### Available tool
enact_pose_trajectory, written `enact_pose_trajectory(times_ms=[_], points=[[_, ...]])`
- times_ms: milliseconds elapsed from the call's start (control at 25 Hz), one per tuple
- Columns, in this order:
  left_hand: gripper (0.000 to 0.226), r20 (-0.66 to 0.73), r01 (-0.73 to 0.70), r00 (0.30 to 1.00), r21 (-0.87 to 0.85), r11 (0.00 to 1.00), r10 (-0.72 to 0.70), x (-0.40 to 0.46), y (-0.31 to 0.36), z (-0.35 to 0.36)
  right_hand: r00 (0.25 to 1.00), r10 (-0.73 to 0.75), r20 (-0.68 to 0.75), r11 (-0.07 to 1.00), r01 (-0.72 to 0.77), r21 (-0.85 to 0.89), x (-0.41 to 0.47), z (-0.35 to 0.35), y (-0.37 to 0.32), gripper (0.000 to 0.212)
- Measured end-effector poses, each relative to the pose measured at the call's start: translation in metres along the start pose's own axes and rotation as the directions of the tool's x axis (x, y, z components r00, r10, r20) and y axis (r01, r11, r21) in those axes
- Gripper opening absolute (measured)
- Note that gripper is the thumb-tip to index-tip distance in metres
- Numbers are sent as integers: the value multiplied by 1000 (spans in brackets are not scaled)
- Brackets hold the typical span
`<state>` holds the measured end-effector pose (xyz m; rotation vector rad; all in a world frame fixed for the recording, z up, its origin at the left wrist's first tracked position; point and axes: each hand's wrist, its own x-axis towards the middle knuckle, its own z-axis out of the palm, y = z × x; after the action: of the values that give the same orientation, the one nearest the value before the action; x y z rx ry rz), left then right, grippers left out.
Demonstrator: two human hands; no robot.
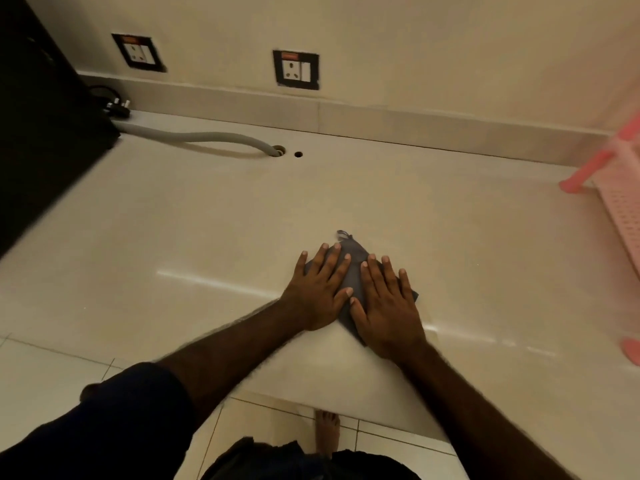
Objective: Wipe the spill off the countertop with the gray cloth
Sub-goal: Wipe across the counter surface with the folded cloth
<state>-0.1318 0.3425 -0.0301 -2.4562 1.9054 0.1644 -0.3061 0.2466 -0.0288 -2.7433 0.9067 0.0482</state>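
Note:
The gray cloth (354, 271) lies folded on the cream countertop (207, 220), a little back from its front edge. Both my palms press flat on the cloth. My left hand (317, 294) covers its left part and my right hand (389, 308) its right part, fingers spread and pointing toward the wall, thumbs almost touching. A corner of the cloth with a small loop sticks out beyond my fingertips. I can make out no spill on the glossy surface around the cloth.
A black appliance (45, 126) stands at the far left, with a grey hose (194, 137) running into a hole (278, 150) in the counter. A pink plastic rack (616, 188) sits at the right edge. Two wall sockets (296, 69) are on the back wall.

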Motion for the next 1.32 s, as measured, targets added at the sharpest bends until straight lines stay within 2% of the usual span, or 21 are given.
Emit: enact_pose_trajectory(times_ms=[160,320,440,560,720,800,920,1080,1320], points=[[74,19,-95,995,-38,995,95,-27,34,6,993,114,-1,993,-114,22,-56,5,1,83],[74,35,-151,987,-73,986,154,-60,66,8,974,217,63,976,-218,12,-114,4,-9,82],[75,33,-225,973,-81,971,228,-62,93,9,938,323,122,946,-325,-3,-134,2,-17,79],[75,3,-324,946,-65,944,325,-46,114,14,884,433,177,892,-449,60,-141,-1,-15,73],[71,-51,-435,900,-44,899,433,2,123,16,841,535,79,801,-534,269,-132,-7,7,80],[70,-58,-452,891,-31,892,450,32,124,13,822,568,20,787,-551,280,-116,-8,25,81],[67,-61,-442,896,-7,897,440,73,118,8,829,559,-29,816,-543,199,-80,-15,55,77],[65,-84,-377,923,9,926,377,101,94,3,884,465,-41,881,-458,121,-39,-22,73,84],[65,-109,-261,961,-34,965,256,72,57,9,942,331,-60,941,-325,94,-24,-10,51,91]])
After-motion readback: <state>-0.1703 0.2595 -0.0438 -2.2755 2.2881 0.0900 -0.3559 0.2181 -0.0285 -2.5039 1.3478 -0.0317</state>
